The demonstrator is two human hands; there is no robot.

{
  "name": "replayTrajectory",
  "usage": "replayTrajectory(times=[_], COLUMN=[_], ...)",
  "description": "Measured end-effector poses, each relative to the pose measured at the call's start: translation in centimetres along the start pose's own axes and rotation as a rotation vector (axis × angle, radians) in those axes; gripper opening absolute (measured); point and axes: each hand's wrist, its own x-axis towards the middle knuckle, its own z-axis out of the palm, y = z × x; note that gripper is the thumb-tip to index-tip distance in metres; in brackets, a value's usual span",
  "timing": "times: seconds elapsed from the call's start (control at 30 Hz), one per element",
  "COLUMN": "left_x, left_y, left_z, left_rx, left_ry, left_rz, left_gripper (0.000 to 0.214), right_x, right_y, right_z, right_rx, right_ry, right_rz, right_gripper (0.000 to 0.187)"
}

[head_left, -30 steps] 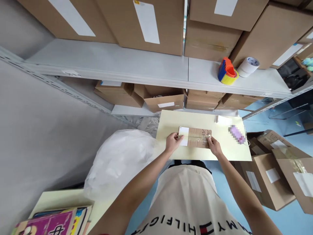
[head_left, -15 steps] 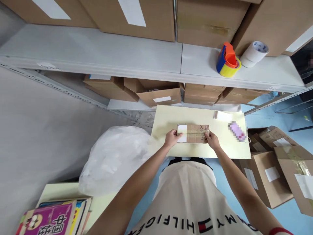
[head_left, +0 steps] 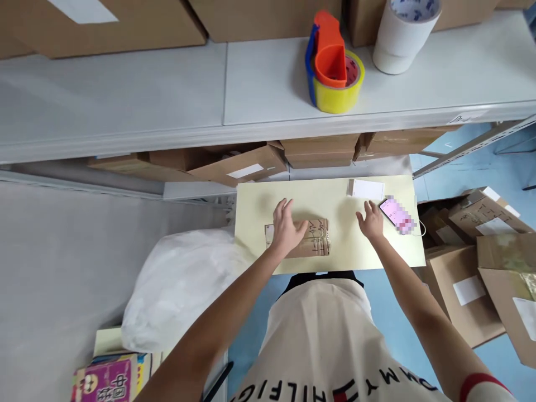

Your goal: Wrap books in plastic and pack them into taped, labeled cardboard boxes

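Note:
A small taped cardboard box [head_left: 314, 247] with handwriting and a white label lies flat on the pale yellow table [head_left: 251, 206]. Above its left part is my left hand [head_left: 288, 229], fingers spread, covering some of the label; whether it touches the cardboard I cannot tell. To the right, my right hand [head_left: 371, 222] is open over the table with nothing in it. It is close to a small white box [head_left: 366, 188] behind it and a pink-screened phone [head_left: 397, 216] on its right.
A tape dispenser [head_left: 335, 72] and a white tape roll [head_left: 404, 39] stand on the grey shelf [head_left: 167, 89] ahead. Left of the table sits a bulging white plastic bag [head_left: 180, 290], with books [head_left: 109, 377] below. Open cartons [head_left: 464, 290] crowd the floor at right.
Both hands have let go of the cardboard box, which now lies further left on the table. My right hand has moved right, towards the phone and white box. The camera view has shifted.

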Motion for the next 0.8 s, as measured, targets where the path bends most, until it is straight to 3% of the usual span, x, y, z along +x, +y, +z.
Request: replayTrajectory(times=[0.13, 0.27, 0.37, 0.5, 0.63, 0.7, 0.8], left_x=[5.9, 10.4, 12.3, 13.3, 13.2, 13.1, 13.0], left_y=[3.8, 5.0, 4.7, 3.9, 3.5, 3.6, 4.0], left_z=[4.1, 10.1, 14.1, 17.7, 17.8, 16.5, 13.7], left_rx=[-0.077, -0.16, -0.201, -0.419, -0.403, -0.377, -0.372], left_ry=[-0.266, -0.559, -0.586, -0.489, -0.298, -0.253, -0.235], left_rz=[0.015, -0.28, -0.408, -0.466, -0.498, -0.386, -0.178], left_gripper=[0.049, 0.041, 0.033, 0.018, 0.003, 0.004, 0.007], right_x=[4.3, 6.0, 5.8, 5.2, 5.2, 5.8, 7.9], right_y=[2.5, 2.4, 1.0, -0.6, -0.5, 0.2, 1.6], right_z=[0.7, 2.5, 3.4, 3.8, 2.4, 0.5, -3.1], right_rx=[-0.091, -0.128, -0.165, -0.134, -0.002, 0.056, 0.093], right_ry=[-0.026, -0.155, -0.229, -0.265, -0.219, -0.105, 0.074], right_rz=[0.018, 0.004, -0.044, -0.146, -0.278, -0.313, -0.293], right_gripper=[0.061, 0.068, 0.073, 0.073, 0.06, 0.057, 0.07])
